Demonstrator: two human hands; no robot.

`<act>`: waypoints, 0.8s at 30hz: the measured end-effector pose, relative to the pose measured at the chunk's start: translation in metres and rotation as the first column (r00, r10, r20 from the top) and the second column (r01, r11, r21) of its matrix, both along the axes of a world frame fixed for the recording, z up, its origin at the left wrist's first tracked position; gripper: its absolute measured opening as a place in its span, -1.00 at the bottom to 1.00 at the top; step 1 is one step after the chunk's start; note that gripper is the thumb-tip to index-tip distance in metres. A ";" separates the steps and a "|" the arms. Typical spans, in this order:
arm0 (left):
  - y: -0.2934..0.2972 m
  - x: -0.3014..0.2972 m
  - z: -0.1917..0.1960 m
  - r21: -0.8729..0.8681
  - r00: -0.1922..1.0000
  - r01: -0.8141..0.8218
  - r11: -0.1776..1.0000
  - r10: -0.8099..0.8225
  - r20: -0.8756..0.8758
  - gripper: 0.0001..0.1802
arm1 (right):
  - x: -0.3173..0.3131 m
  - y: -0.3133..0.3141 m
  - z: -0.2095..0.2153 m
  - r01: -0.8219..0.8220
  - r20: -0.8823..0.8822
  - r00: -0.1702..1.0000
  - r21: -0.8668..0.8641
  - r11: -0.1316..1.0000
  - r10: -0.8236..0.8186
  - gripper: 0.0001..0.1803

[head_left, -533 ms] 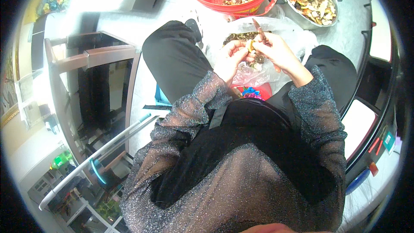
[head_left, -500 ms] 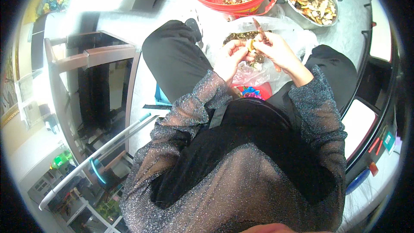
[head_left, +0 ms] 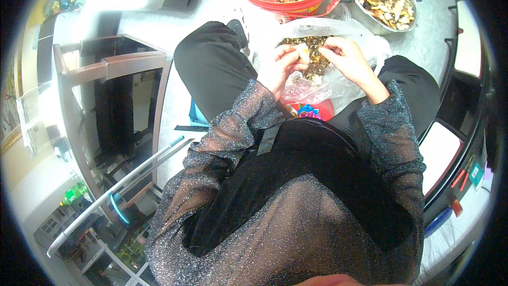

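Note:
My left hand (head_left: pixel 279 66) and my right hand (head_left: pixel 344 55) meet over a clear plastic bag (head_left: pixel 338 82) that rests between my knees. The bag holds a heap of small brown and yellow pieces (head_left: pixel 317 63). Between the fingertips of both hands sits one pale piece (head_left: pixel 303 52), pinched from the left and touched from the right. Both sleeves are of dark glittering mesh.
A red bucket (head_left: pixel 317 5) with peelings stands on the floor ahead. To its right is a metal bowl (head_left: pixel 410 8) full of mixed scraps. A red patterned item (head_left: pixel 307 110) lies under the bag. A dark glass-fronted cabinet (head_left: pixel 114 106) stands at my left, dark furniture at my right.
My hands have drawn slightly apart and now hold a pale piece between them above the bag; earlier the right hand held a thin stick-like piece upright.

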State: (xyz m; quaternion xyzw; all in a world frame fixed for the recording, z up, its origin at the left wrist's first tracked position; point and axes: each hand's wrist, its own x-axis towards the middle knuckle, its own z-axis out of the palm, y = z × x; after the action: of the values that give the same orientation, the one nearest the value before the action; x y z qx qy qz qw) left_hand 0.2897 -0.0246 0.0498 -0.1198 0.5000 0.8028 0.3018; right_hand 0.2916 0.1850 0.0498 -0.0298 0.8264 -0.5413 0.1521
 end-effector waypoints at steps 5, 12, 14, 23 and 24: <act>0.001 0.001 -0.006 -0.011 0.999 0.022 1.000 -0.023 -0.041 -0.76 | 0.003 -0.007 -0.007 0.028 -0.109 0.993 -0.163 0.986 -0.047 -0.89; 0.004 0.002 -0.010 -0.111 0.979 0.062 0.992 -0.082 -0.187 -0.81 | -0.003 -0.009 -0.001 0.019 0.152 0.988 -0.241 0.970 0.018 -0.80; 0.005 0.001 -0.009 -0.124 0.972 0.086 0.989 -0.110 -0.205 -0.81 | -0.002 -0.014 0.005 0.043 0.213 0.977 -0.296 0.954 0.022 -0.77; 0.009 0.003 -0.005 -0.113 0.977 0.031 0.993 -0.054 -0.204 -0.80 | 0.002 -0.012 0.016 0.251 0.397 0.915 -0.407 0.878 -0.077 -0.79; 0.009 0.004 -0.005 -0.143 0.973 0.036 0.989 -0.067 -0.220 -0.79 | 0.001 -0.012 0.015 0.243 0.400 0.914 -0.406 0.881 -0.068 -0.79</act>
State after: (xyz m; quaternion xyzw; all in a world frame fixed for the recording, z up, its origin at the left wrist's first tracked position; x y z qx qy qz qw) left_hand 0.2934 -0.0156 0.0445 -0.0360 0.5881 0.7666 0.2554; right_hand 0.2929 0.1730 0.0647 0.1073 0.6347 -0.7229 0.2511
